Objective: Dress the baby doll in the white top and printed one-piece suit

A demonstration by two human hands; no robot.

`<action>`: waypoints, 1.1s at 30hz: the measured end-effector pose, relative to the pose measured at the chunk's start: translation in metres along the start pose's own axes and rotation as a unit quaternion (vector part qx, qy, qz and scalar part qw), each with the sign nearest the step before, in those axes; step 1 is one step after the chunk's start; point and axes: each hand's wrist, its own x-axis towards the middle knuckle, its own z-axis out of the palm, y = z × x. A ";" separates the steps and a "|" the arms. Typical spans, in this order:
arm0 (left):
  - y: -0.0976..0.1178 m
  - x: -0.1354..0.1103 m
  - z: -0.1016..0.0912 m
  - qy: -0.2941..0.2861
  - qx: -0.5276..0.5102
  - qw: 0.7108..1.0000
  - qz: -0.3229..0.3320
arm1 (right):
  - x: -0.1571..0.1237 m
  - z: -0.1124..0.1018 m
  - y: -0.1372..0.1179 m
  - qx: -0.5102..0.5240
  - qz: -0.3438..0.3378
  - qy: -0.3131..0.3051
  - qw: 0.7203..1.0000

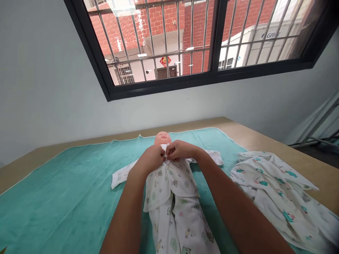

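A baby doll lies on its back, head toward the wall, dressed in a white patterned baby top and matching trousers. Both sleeves stretch out to the sides. My left hand pinches the front edge of the top just below the doll's neck. Close beside it, my right hand grips the opposite front edge, fingers curled together. The fingertips of both hands almost meet at the neckline. Whatever fastening is between them is too small to make out.
A teal towel covers much of the wooden table. To the right lies a crumpled white cloth with teal prints. Behind the table are a wall and a barred window. Grey metal bars stand at the far right.
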 end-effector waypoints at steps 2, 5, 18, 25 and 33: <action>0.001 0.001 0.002 0.000 0.010 1.000 0.003 | 0.000 0.003 -0.003 -0.015 0.005 0.012 1.000; 0.004 0.000 0.002 0.001 -0.008 1.000 0.004 | 0.002 0.007 -0.008 -0.022 0.005 0.011 1.000; -0.002 0.000 0.000 0.003 -0.074 0.997 0.003 | 0.004 0.014 0.010 0.081 0.004 0.059 0.995; -0.012 -0.011 -0.015 -0.043 -0.141 0.986 -0.074 | 0.005 0.013 -0.007 -0.028 0.082 0.081 0.993; -0.010 -0.030 -0.034 -0.080 -0.014 0.987 -0.142 | -0.019 0.014 -0.071 -0.271 0.250 0.041 0.928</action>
